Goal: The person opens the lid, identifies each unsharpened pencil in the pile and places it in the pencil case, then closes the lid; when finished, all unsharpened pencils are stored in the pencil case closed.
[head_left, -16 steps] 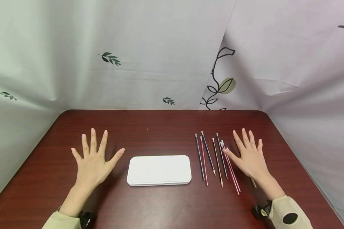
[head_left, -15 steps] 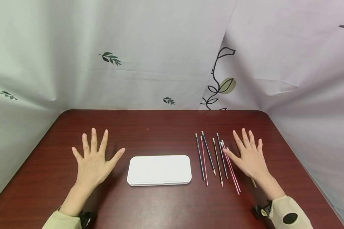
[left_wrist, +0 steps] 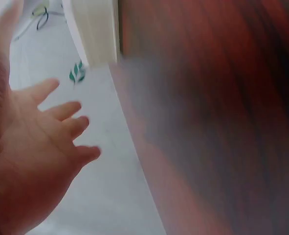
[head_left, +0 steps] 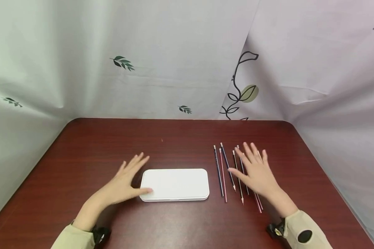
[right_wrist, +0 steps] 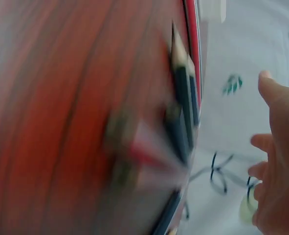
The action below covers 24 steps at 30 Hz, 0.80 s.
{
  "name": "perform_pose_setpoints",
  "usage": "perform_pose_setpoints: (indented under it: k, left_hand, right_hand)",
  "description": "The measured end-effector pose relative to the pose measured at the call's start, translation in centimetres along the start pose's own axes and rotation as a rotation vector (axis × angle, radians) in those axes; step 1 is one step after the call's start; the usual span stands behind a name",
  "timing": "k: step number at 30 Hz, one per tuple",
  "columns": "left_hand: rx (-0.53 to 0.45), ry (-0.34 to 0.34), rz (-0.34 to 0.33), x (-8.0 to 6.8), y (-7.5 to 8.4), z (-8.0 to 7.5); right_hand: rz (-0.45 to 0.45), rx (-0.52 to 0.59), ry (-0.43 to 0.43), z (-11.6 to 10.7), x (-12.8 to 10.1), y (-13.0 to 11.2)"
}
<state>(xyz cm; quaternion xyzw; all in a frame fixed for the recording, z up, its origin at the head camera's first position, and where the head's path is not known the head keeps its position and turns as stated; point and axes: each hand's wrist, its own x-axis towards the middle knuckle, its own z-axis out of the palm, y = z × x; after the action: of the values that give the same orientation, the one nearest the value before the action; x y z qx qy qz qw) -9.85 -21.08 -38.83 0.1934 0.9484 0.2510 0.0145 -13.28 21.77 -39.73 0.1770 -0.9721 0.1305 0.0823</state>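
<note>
A closed white flat case [head_left: 176, 185] with rounded corners lies on the table. My left hand [head_left: 119, 186] is at its left end, fingers spread and thumb stretched over the near left corner; whether the thumb touches the lid I cannot tell. In the left wrist view the left hand [left_wrist: 34, 142] is open beside the case [left_wrist: 98, 34]. Several pencils [head_left: 223, 176], dark and pink, lie roughly side by side right of the case. Above the right-hand ones is my right hand [head_left: 257, 173], fingers spread, hiding parts of them. Blurred pencils [right_wrist: 183, 88] show beneath it in the right wrist view.
The dark red wooden table [head_left: 180, 224] has rounded far corners. A pale curtain [head_left: 162, 79] with leaf prints hangs behind it and along both sides. Dark wrist devices [head_left: 101, 235] sit at both cuffs.
My left hand has moved right and turned, bringing its thumb over the case's left end. My right hand has shifted left over the pencils. Case and pencils lie as before.
</note>
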Motion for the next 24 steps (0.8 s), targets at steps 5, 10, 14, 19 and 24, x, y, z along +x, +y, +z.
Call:
perform_pose_setpoints:
  k: [5,10,14,19,24]
  left_hand:
    - [0.004,-0.121,0.083,0.9,1.4,1.1]
    - [0.130,-0.119,0.098,1.2,2.6,1.3]
    - [0.229,-0.078,0.119,1.4,3.1,1.6]
    - [0.349,-0.052,0.135,1.8,3.7,2.1]
    - [0.400,-0.064,0.150,2.0,3.9,2.5]
  right_hand:
    - [-0.164,-0.008,-0.062,0.5,0.7,-3.7]
    - [-0.348,0.000,-0.153,1.2,1.3,-8.0]
    - [-0.447,-0.046,-0.228,1.8,1.5,-10.9]
    - [-0.550,-0.260,-0.149,2.5,2.0,-13.9]
    - [-0.677,-0.557,-0.076,3.5,2.5,-16.0]
